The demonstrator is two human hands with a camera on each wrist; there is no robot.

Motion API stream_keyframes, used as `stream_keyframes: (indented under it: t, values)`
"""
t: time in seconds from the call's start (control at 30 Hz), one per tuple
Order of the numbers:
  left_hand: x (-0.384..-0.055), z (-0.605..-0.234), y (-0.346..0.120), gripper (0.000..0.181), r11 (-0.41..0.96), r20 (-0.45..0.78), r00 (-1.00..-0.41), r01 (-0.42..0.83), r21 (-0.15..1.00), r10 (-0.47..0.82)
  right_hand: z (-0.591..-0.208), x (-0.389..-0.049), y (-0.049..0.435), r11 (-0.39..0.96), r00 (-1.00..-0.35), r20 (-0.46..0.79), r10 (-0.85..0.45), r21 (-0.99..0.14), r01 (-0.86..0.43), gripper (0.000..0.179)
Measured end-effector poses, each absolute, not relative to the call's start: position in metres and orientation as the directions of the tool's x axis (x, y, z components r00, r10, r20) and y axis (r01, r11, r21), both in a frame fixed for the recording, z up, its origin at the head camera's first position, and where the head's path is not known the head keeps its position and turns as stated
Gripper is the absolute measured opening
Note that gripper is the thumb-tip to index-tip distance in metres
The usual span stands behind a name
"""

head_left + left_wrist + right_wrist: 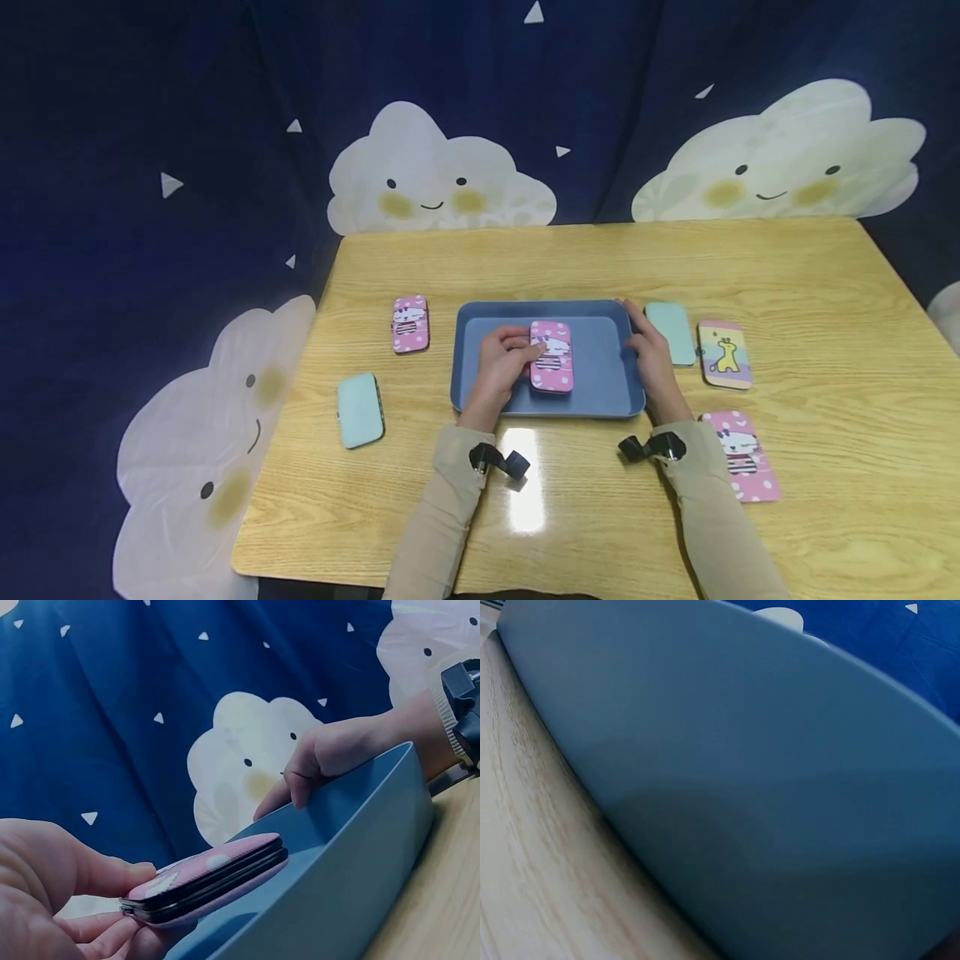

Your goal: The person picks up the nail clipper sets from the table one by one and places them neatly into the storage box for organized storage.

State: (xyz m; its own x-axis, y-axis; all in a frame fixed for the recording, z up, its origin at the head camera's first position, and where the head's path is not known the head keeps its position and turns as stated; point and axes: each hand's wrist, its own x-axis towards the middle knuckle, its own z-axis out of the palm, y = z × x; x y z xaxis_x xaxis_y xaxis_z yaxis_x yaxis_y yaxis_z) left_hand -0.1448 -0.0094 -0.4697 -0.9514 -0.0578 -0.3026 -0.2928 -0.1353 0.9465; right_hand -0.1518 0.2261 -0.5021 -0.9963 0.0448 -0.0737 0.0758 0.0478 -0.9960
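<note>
In the head view my left hand [498,364] pinches a small pink case [557,379] with a white cat print, thumb on top. The case is over the inside of a shallow blue tray [600,358]. The left wrist view shows the case [217,874] side-on, tilted, with black edges and a seam; fingers lie beneath it. At the tray's right end, my right hand [654,358] grips the rim, its fingers bent over the wall in the left wrist view. The tray's outer wall [727,750] fills most of the right wrist view, where the right fingers are hidden.
Left of the tray lie another pink cat case [410,325] and a mint case [361,411]. To the right are a mint case [671,333], a striped giraffe case [724,355] and a pink cat case [746,467] partly behind the right sleeve. A dark curtain borders the wooden table [570,262].
</note>
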Motion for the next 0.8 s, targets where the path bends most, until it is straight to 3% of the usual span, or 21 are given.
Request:
stream_keyframes:
  t: [0.8]
  values:
    - [-0.148, -0.471, 0.017, 0.03, -0.1, -0.306, -0.951, -0.302, 0.948, -0.03, -0.508, -0.155, 0.229, 0.062, -0.994, -0.093, 0.054, -0.993, 0.096, 0.07]
